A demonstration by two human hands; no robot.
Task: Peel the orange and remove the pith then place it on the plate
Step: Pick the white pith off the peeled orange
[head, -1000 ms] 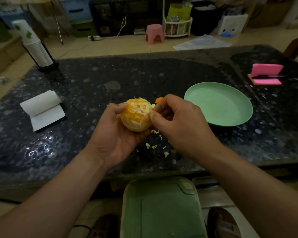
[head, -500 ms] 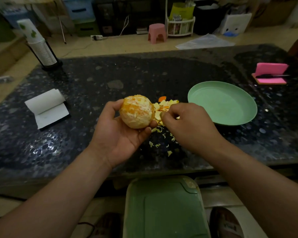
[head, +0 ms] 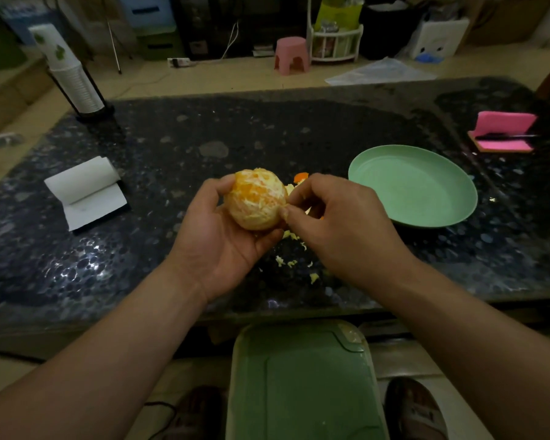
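A dark, speckled stone surface (head: 267,138) fills most of the view, its near edge running just above your forearms. Below that edge, close to you, sits a pale green plastic lid (head: 302,385), and a sandalled foot (head: 413,411) shows to its right.

Your two bare hands meet over the middle of the surface. Your left hand (head: 216,242) is turned palm up and cups the orange (head: 256,198), with the thumb on its upper left and the fingers curled beneath it. Your right hand (head: 340,223) comes in from the right with its fingers curled. Its thumb and forefinger pinch at the right side of the fruit. You cannot tell from here whether a strand of pith is caught between them.

A round mint-green plate (head: 413,185) lies on the surface to the right of your right hand, near it but not touching. A white notepad (head: 86,192) with its top sheet rolled back lies well to the left. A tall stack of paper cups (head: 73,77) stands at the far left corner. A pink pad of sticky notes (head: 502,134), with a dark pen across it, rests at the far right.

The orange is held above the surface, not on the plate. It is fully peeled, with pale pith streaking its flesh. Pieces of peel (head: 299,179) lie just behind your right hand. Small pith scraps (head: 286,263) are scattered on the surface beneath your hands.
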